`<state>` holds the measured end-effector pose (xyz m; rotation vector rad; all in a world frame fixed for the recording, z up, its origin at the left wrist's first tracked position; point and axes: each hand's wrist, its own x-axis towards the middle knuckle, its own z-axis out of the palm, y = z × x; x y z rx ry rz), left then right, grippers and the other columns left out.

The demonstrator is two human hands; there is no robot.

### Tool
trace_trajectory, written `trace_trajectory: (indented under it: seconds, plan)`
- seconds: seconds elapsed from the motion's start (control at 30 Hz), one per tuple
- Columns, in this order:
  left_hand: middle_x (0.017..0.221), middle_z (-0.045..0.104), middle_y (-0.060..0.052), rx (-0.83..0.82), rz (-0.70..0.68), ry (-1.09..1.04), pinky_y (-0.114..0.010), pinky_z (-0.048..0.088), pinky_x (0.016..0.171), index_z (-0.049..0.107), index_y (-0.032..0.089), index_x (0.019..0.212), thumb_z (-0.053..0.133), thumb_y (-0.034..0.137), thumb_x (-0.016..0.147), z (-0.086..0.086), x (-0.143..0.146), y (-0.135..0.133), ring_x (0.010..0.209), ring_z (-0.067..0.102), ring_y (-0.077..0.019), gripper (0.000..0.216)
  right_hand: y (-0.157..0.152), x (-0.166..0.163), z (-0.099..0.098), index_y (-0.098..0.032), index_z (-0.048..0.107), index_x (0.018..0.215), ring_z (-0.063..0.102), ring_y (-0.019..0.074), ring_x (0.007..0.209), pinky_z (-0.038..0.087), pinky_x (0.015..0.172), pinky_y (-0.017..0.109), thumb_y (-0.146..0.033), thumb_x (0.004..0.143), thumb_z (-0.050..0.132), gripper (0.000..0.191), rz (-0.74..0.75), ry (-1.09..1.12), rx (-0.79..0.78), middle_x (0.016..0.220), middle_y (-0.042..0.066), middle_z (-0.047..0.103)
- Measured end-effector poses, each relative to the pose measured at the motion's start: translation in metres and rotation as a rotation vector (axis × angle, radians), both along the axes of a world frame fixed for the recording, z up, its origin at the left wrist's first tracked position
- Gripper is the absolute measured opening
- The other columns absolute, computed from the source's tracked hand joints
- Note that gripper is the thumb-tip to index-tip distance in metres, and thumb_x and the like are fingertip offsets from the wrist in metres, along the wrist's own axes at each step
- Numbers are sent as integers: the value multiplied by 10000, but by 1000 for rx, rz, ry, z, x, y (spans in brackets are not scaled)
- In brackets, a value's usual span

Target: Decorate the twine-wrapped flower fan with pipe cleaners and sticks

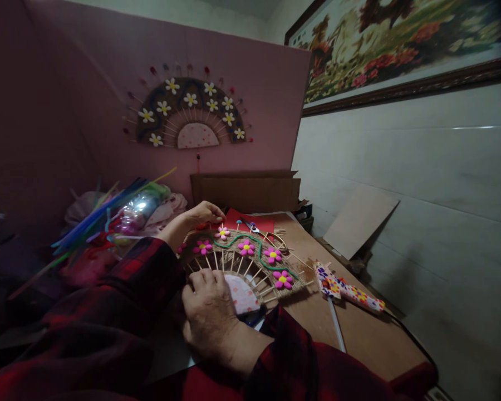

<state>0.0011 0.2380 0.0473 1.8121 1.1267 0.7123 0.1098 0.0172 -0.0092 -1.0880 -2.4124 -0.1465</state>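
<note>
A half-round craft fan of twine and thin sticks lies on the table before me, with pink clay flowers and a wavy green line. Its small inner half-circle is pale with pinkish dots. My right hand is closed over the fan's lower left part, its fingers curled on the sticks. At the fan's upper edge, my left hand pinches with thumb and fingertips near a stick end; what lies between them is too small to make out. Small blue and purple tips top two sticks beside it.
Scissors rest on red paper behind the fan. A flower-patterned glue gun with a glue stick and cord lies right. Colourful pipe cleaners and bags pile up left. A similar fan hangs on the pink panel.
</note>
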Motion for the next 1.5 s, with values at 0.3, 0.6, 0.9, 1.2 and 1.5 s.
trace_trajectory:
  seconds: [0.3,0.6,0.9,1.2,1.5]
  plan:
    - [559,635,-18,14,6,10,-206,401,481,695,114,701,674,137,597,1,2,-2,498,526,-96,109,0,0,-1,-153,541,817,409,235,868,345,749,378,-300,624,619,255,7,7,30,915,86,507]
    - [557,633,-12,18,4,22,-199,398,477,691,124,696,643,98,625,0,2,-1,481,516,-81,90,1,0,-2,-151,537,810,401,236,863,336,752,377,-300,619,623,257,3,16,41,913,86,501]
    - [545,627,-9,30,24,31,-189,391,467,693,118,689,651,103,610,0,2,-1,477,513,-78,91,1,0,-3,-150,537,813,400,237,862,337,752,377,-297,633,616,246,12,16,49,907,85,496]
    - [548,637,-13,45,41,37,-197,405,480,701,125,685,654,96,606,0,3,0,485,528,-87,97,2,1,-2,-155,534,803,396,231,854,328,746,372,-316,629,620,252,7,17,58,901,80,495]
    - [550,639,-8,73,57,54,-187,395,471,710,133,673,683,105,581,-6,1,10,483,520,-80,100,1,0,-4,-154,541,809,395,236,857,326,752,376,-309,618,620,258,11,18,49,898,84,494]
